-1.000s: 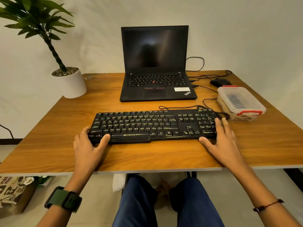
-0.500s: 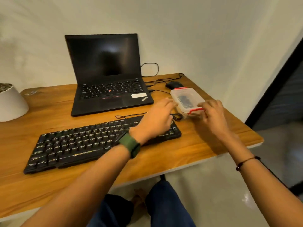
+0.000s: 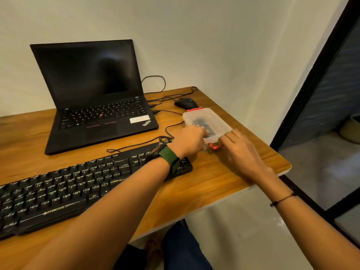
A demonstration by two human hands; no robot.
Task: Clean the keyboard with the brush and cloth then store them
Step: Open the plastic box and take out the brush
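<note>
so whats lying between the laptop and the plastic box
Head view: black cables cross the bare wooden desk between the laptop and the plastic box; nothing else lies there.

wall [image 3: 194, 36]: plain, pale | desk [image 3: 224, 178]: wood (white-edged) | floor [image 3: 243, 230]: glossy, light | door frame [image 3: 311, 75]: black, at right

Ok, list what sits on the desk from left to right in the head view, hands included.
keyboard → laptop → left hand → plastic box → right hand. The mouse overlaps the box's span, so it is left out.
</note>
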